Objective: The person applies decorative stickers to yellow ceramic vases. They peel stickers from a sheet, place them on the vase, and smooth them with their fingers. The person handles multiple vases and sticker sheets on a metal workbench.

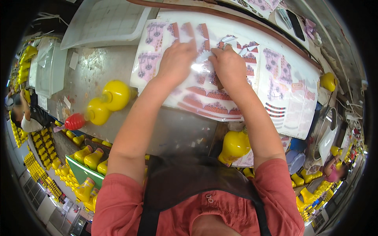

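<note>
A printed sheet of decals (220,112), showing red-brown roof shapes and purple patterns, lies on the white board in front of me. My left hand (177,63) is over its upper middle, fingers pointing away and smeared by motion, so its grip is unclear. Close to its right, my right hand (230,67) is closed with bent fingers low over the sheet. What it pinches, if anything, is hidden; a small brown piece (219,83) shows beneath its palm. Beyond that hand, a white curled paper corner (249,48) sticks up. Glare whitens the sheet between both hands.
A yellow gourd-shaped piece (117,95) with a red end (75,121) lies left on the metal tabletop (92,67). Another yellow piece (234,147) is by my right forearm. A translucent tray (106,23) stands far left; a phone (295,24) lies far right. Other people work at both sides.
</note>
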`<state>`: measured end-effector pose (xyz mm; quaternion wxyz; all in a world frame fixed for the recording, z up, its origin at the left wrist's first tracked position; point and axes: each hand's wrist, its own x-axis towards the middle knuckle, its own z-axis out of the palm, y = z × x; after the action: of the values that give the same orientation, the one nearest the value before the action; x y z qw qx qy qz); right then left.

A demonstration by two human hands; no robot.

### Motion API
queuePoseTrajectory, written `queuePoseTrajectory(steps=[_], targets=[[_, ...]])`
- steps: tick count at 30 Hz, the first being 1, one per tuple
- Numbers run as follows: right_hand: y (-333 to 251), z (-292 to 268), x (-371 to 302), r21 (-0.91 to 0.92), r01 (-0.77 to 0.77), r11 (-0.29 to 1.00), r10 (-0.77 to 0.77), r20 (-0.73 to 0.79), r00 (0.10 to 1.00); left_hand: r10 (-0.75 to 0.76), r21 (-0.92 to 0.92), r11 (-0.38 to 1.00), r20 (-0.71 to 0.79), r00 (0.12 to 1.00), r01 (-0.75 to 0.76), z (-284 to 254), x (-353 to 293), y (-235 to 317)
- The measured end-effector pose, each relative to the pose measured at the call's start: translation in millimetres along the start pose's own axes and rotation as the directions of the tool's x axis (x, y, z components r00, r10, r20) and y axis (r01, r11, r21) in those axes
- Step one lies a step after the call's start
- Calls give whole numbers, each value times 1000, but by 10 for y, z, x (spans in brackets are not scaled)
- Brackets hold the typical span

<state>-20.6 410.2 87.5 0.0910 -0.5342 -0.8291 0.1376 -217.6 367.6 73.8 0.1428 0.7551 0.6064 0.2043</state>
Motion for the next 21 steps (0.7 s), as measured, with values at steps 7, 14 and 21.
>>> queuePoseTrajectory(steps=[7,14,21], targets=[[-12,25,47,18,-45,999,45,-1,999,30,-75,997,-49,998,-33,45,-60,-85],[-62,-16,57,111,-25,994,27,-13,1000,60,-75,995,-36,998,-62,23,-71,-124],[-90,-50,34,169,4,986,2,-34,999,67,-80,994,-32,997,-70,3,-88,-128]])
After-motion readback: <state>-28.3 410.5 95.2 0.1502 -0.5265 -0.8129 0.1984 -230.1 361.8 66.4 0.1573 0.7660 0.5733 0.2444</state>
